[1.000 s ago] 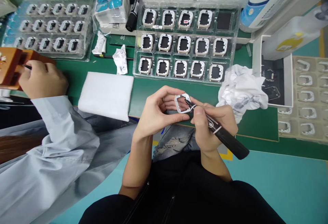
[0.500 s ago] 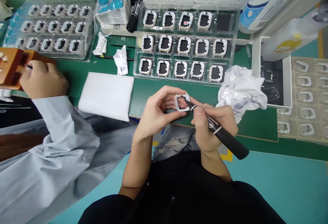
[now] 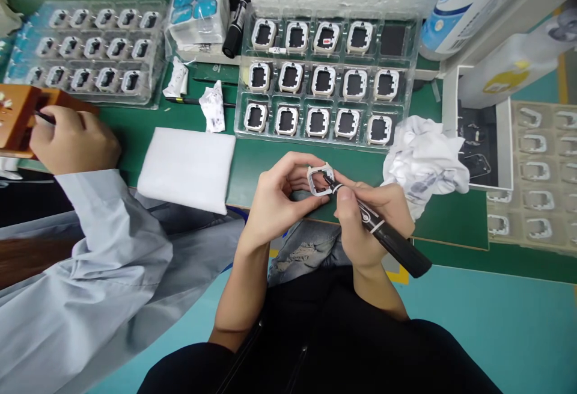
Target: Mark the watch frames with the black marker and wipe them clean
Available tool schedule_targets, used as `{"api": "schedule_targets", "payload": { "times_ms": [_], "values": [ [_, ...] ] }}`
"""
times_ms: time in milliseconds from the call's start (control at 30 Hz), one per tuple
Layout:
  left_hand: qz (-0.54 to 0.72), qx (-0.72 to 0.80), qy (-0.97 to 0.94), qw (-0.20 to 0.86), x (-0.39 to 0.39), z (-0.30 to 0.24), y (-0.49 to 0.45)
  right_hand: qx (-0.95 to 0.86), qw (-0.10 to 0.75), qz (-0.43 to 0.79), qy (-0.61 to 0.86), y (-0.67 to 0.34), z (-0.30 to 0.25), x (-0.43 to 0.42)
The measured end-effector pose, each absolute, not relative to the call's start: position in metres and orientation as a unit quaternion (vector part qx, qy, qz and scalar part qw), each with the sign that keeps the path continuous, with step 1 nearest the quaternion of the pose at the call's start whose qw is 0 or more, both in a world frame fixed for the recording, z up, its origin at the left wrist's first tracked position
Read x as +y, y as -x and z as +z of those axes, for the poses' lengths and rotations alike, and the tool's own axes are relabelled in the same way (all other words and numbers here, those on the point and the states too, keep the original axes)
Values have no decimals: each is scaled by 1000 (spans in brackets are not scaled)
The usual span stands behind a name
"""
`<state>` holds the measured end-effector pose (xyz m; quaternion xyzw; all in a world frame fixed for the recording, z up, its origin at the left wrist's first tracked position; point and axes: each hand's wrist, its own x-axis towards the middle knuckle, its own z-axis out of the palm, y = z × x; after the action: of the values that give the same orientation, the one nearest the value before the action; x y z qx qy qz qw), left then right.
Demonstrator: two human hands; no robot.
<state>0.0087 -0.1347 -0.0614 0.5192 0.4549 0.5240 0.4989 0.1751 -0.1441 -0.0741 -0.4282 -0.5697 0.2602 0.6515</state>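
My left hand [image 3: 277, 201] is closed on a small, pale, square watch case [image 3: 311, 182] with an open centre, its edge pinched between thumb and fingers. My right hand [image 3: 365, 219] grips a black marker pen [image 3: 399, 248] like a pencil. The pen's dark tip meets the inner edge of the watch case, though whether it touches is too small to tell. Beyond my hands lies a clear plastic tray [image 3: 311, 142] with several similar watch cases in its compartments; one compartment at its back right corner has no case.
On the right are a crumpled stained cloth [image 3: 421, 156], a white box [image 3: 505, 141] and another parts tray [image 3: 516, 204]. To the left lie a white foam pad [image 3: 187, 168] and another filled tray [image 3: 151, 90]. A co-worker's hand [image 3: 76, 141] works at an orange block [image 3: 18, 117].
The marker pen and my right hand have shifted slightly left, with the tip further along the case's inner edge. The co-worker's hand has moved a little left.
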Motion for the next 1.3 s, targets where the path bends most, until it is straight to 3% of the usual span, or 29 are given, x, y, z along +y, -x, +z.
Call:
{"api": "schedule_targets", "payload": {
  "times_ms": [467, 1067, 1167, 1300],
  "values": [
    [508, 485, -505, 502, -134, -61, -9, -564, 698, 231, 376, -171, -78, -138],
    [488, 499, -513, 500, -132, -61, -9, -532, 696, 274, 397, -186, -76, -148],
    [455, 504, -587, 441, -120, -48, -3, -519, 719, 239, 395, -197, -73, -146],
    [443, 497, -697, 267, -67, -23, -3, -448, 758, 202, 429, -206, -75, -140]
  ]
}}
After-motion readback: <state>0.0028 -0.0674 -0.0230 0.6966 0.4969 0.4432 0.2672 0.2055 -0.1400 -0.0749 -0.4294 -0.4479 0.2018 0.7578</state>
